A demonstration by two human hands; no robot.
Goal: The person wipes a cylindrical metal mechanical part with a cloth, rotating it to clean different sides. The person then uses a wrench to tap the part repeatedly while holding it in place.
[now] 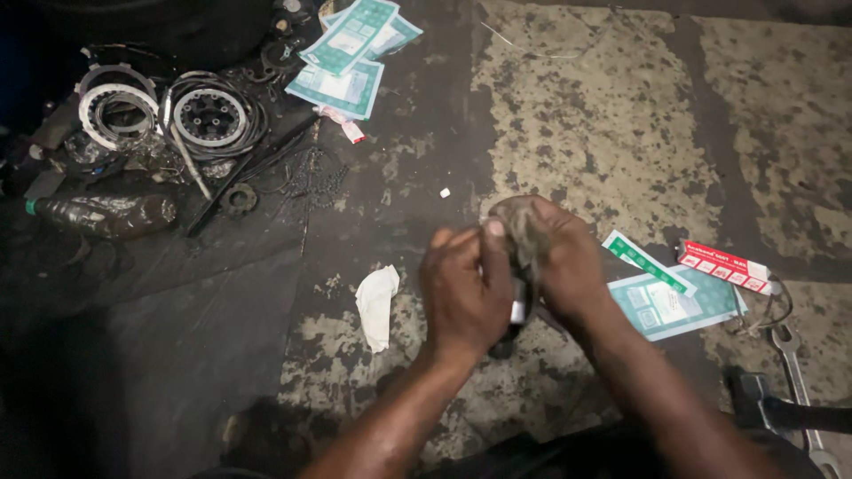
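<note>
Gripping greasy rag (pixel 519 232), metal part (pixel 518 310)

Dim, uneven light leaves the left side and lower corners in deep shadow while the stained floor (pixel 603 115) at upper right is brighter; the hands (pixel 510 275) show slight motion blur.

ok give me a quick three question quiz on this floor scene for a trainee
1. True or false: both hands are closed on the same small metal part, with a dirty rag over it.
2. What lies on the floor just left of the left hand? A) a white crumpled cloth B) a spanner C) a red box
3. Which side of the right hand is the red box on?

Key: 1 true; 2 A, the white crumpled cloth; 3 its right, beyond the green-and-white packets.
</note>
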